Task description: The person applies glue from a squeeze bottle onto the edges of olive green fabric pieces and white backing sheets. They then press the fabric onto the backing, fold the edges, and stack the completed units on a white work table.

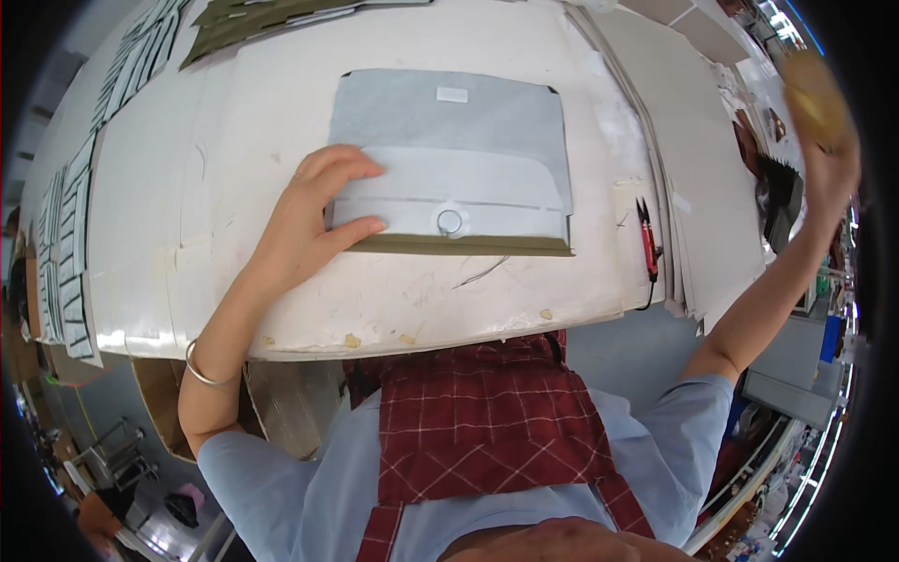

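A flat grey-blue fabric panel lies on the table, with a paler curved flap piece over its lower half. On the flap sits a small round ring, and an olive strip runs along the near edge. My left hand rests on the panel's left side, thumb and fingers spread and pressing lightly on it. Raised high at the far right, my right hand is closed round a yellowish, rounded object; motion blurs it, so its kind cannot be made out.
Red-handled thread snips lie right of the panel. Beyond them are stacked pale boards and a dark brush. Olive pieces are piled at the back left, and several grey, dark-edged pieces line the left edge.
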The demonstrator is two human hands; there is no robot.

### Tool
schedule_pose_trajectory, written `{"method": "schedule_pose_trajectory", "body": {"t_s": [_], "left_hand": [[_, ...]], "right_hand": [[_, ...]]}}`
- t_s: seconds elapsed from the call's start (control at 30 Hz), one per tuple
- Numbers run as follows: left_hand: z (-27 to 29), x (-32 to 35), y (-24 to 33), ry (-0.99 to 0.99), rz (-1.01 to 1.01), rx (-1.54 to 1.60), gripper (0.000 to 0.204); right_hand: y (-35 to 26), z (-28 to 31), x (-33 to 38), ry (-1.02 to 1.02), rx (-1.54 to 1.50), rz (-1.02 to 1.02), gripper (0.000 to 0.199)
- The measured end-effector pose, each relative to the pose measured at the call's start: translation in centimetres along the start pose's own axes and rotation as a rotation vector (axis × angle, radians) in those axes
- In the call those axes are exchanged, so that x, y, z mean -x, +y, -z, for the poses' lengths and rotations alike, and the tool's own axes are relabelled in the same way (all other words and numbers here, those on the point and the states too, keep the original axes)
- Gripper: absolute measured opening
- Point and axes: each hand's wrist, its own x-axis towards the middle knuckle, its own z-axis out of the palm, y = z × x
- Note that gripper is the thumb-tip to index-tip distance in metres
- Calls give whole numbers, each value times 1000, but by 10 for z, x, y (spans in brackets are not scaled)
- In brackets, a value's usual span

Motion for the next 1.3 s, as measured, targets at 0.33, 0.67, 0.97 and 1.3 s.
{"method": "schedule_pose_trajectory", "body": {"t_s": [0.33,0.67,0.97,1.3], "left_hand": [[6,1,8,246,154,-456,84],[11,7,13,318,415,-493,56],[6,-6,6,482,498,-295,46],[16,7,-24,448,575,-128,20]], "right_hand": [[-37,-147,-18,-258,428,691,50],[74,-162,-70,-265,766,556,34],[121,-230,-92,-424,840,397,19],[271,-129,27,-539,1023,189,20]]}}
